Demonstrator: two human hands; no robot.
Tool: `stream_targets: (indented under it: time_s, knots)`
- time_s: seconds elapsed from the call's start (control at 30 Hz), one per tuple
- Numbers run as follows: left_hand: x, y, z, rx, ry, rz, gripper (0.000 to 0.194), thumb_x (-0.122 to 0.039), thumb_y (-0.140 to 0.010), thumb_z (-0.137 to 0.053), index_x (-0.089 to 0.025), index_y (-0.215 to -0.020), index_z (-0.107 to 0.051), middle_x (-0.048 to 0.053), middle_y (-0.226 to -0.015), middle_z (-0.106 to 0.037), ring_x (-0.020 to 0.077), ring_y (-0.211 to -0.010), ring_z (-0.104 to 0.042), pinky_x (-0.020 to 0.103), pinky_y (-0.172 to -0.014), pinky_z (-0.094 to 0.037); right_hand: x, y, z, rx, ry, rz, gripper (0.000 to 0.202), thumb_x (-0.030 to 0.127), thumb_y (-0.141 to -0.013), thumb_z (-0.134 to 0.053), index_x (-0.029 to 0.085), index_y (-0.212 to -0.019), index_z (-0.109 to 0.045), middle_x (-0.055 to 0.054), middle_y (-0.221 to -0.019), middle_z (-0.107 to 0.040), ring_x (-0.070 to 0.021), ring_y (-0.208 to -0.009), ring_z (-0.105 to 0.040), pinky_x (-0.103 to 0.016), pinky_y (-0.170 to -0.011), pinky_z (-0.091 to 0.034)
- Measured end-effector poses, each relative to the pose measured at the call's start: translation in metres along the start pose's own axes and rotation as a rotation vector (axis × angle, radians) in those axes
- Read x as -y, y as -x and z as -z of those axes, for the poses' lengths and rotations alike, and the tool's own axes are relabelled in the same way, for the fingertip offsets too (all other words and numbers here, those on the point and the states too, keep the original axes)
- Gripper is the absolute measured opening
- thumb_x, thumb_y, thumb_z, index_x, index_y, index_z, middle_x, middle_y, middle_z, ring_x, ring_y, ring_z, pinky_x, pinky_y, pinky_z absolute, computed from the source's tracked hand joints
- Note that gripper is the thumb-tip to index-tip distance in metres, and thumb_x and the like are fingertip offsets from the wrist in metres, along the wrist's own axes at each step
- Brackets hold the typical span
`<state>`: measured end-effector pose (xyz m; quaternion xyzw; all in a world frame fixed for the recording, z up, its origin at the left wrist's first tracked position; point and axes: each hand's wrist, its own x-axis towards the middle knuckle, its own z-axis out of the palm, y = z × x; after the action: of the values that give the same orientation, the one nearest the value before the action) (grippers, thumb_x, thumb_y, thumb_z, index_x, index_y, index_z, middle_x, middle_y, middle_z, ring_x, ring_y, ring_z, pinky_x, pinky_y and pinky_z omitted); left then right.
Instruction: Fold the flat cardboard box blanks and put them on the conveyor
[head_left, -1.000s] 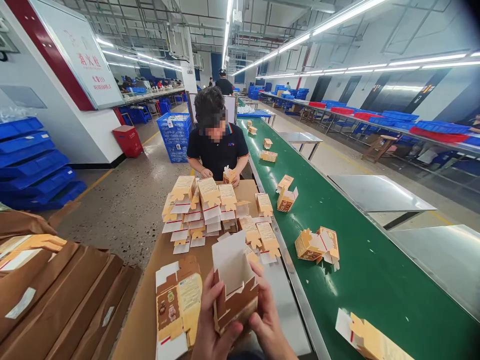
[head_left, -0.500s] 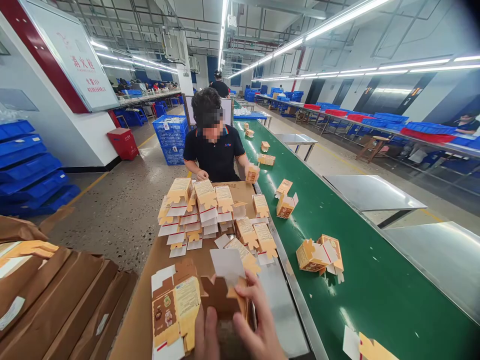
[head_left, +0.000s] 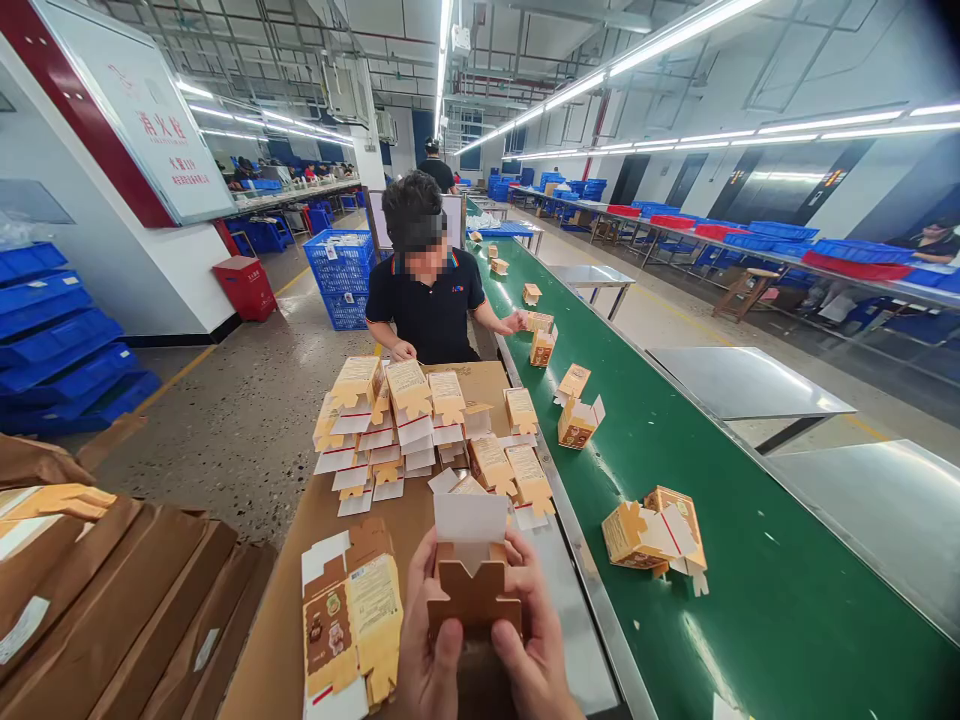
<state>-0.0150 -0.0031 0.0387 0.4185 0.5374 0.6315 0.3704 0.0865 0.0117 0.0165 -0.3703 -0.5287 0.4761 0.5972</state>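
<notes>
Between my two hands is a small cardboard box (head_left: 474, 588), its white flap upright and a brown notched flap facing me. My left hand (head_left: 426, 630) grips its left side, thumb on the brown flap. On the opposite side my right hand (head_left: 534, 630) grips it the same way, thumb also on that flap. Flat unfolded box blanks (head_left: 351, 620) lie just left of my left hand. Beyond my hands, a heap of partly folded boxes (head_left: 405, 400) covers part of the brown cardboard sheet (head_left: 281, 610).
To the right runs a green conveyor belt (head_left: 675, 430) carrying several folded boxes (head_left: 637, 530). Across the table sits a co-worker (head_left: 427, 300), one hand at a box on the belt. Brown paper-wrapped bundles (head_left: 135, 610) and stacked blue trays (head_left: 52, 330) stand at left.
Both my hands have come round the box's sides, and it now faces me squarely. Boxes on the belt have shifted toward me. The co-worker's hand has moved out to the belt, leaving a box there.
</notes>
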Motion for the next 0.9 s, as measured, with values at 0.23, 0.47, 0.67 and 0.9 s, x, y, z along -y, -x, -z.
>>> stream_targets:
  time_s: [0.23,0.47,0.67,0.9]
  knots:
    - [0.004,-0.002,-0.005,-0.056,0.075,0.093,0.022,-0.037,-0.084,-0.046,-0.025,-0.102,-0.046,0.006,-0.134,-0.049,0.0236,-0.124,-0.045,0.040,-0.098,-0.041,0.001,-0.005,-0.002,-0.053,-0.140,-0.148,0.023,0.043,-0.082,-0.056,0.030,-0.100,-0.048,-0.004,-0.136,-0.039,-0.0250,-0.121,-0.047,-0.038,-0.096,-0.041]
    - [0.035,-0.013,0.017,0.161,-0.385,-0.182,0.028,-0.034,-0.086,-0.039,-0.021,-0.069,-0.057,0.011,-0.117,-0.057,0.0279,-0.122,-0.045,0.040,-0.090,-0.046,-0.005,-0.011,0.001,0.094,0.323,0.013,0.031,0.041,-0.090,-0.038,0.022,-0.073,-0.055,-0.007,-0.108,-0.048,-0.0238,-0.108,-0.048,-0.036,-0.092,-0.040]
    - [0.032,-0.015,0.013,0.070,-0.372,-0.040,0.034,-0.042,-0.086,-0.039,-0.020,-0.065,-0.056,0.010,-0.112,-0.058,0.0270,-0.117,-0.049,0.037,-0.089,-0.045,-0.005,-0.017,0.009,0.229,0.263,-0.113,0.044,0.061,-0.081,-0.046,0.022,-0.093,-0.062,-0.010,-0.121,-0.043,-0.0275,-0.115,-0.046,-0.039,-0.097,-0.038]
    - [0.056,-0.043,0.036,-0.040,-0.549,0.254,0.052,-0.056,-0.084,-0.026,-0.025,-0.125,-0.038,0.006,-0.138,-0.045,0.0175,-0.127,-0.042,0.032,-0.103,-0.037,-0.060,0.001,0.048,0.171,-0.024,-0.561,0.090,0.063,-0.056,-0.073,0.025,-0.129,-0.039,-0.011,-0.117,-0.059,-0.0278,-0.095,-0.064,-0.040,-0.081,-0.050]
